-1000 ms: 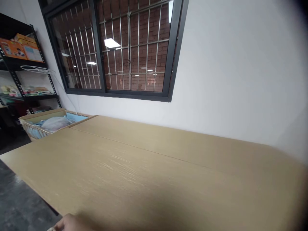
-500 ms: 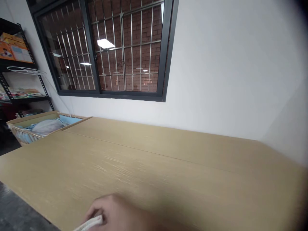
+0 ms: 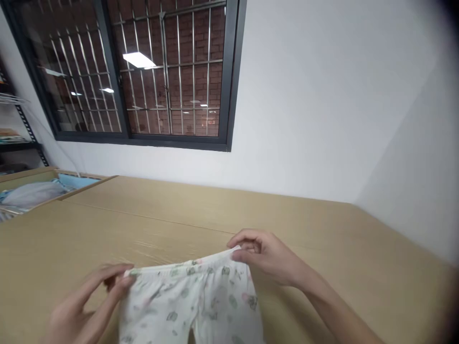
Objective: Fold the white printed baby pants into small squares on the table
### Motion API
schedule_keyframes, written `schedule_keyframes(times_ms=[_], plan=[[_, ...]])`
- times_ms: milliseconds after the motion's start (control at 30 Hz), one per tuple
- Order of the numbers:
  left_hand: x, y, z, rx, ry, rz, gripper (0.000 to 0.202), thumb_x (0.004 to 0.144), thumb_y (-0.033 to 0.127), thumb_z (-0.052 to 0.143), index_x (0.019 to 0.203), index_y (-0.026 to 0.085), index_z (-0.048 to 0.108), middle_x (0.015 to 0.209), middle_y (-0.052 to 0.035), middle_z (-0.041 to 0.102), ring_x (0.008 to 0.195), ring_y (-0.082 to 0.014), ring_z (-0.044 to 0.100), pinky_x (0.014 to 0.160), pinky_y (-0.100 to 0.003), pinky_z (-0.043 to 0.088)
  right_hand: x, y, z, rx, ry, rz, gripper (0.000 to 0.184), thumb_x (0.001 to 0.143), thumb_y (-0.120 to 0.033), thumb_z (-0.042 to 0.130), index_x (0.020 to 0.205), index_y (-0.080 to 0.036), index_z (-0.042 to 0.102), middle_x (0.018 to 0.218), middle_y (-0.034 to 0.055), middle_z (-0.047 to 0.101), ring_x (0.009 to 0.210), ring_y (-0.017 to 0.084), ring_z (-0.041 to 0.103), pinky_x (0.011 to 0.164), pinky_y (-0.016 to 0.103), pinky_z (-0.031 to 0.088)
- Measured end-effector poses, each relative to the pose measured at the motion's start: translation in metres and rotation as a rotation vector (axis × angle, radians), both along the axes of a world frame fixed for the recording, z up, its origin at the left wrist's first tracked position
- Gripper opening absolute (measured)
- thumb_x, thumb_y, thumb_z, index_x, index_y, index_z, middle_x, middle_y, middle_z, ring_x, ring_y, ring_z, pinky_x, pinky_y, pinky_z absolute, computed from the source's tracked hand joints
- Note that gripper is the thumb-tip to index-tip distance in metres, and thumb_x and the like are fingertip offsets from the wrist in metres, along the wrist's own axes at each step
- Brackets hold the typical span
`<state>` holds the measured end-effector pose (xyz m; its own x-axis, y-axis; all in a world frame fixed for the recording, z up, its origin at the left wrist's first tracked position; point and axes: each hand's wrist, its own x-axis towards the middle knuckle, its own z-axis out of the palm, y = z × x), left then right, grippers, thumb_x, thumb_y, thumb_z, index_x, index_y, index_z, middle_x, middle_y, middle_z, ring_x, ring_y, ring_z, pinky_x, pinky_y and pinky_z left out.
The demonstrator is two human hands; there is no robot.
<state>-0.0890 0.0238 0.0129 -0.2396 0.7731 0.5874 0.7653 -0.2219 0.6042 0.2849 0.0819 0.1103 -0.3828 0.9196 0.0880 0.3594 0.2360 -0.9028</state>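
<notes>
A small pair of white trousers with a green and pink print is held up over the light wooden table, waistband stretched level between both hands. My left hand pinches the left end of the waistband. My right hand pinches the right end, fingers curled round the edge. The two legs hang down out of view at the bottom edge.
A cardboard box with pale blue and white cloth in it stands off the table's far left corner. A barred dark-framed window is in the white wall behind. Black shelving shows at the far left.
The view has swung right. Both hands have come up into view with the white printed trousers and spread the waistband between them; before, only one hand showed at the bottom edge.
</notes>
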Motion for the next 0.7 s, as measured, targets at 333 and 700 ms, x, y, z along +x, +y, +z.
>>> schedule_keyframes(times_ms=[333,700], plan=[[0.056,0.155,-0.024,-0.231,0.250,-0.381,0.031,0.099,0.041,0.042,0.086,0.023,0.065,0.086,-0.0034,0.070,0.081,-0.0207,0.062,0.075,-0.033,0.046,0.026,0.089,-0.094,0.299,-0.437,-0.115,0.030,0.095,-0.014,0.044,0.097,-0.018,0.073,0.102,0.0077,0.074,0.096,0.022,0.067,0.082,0.031,0.048],[0.065,0.257,-0.084,-0.272,0.358,-0.389,0.021,0.100,0.030,0.047,0.094,0.018,0.063,0.096,-0.0052,0.065,0.098,-0.0201,0.061,0.092,-0.038,0.047,0.011,0.173,-0.167,0.471,-0.671,-0.253,0.025,0.099,-0.009,0.042,0.105,-0.015,0.066,0.111,0.0122,0.061,0.103,0.022,0.056,0.091,0.031,0.039]])
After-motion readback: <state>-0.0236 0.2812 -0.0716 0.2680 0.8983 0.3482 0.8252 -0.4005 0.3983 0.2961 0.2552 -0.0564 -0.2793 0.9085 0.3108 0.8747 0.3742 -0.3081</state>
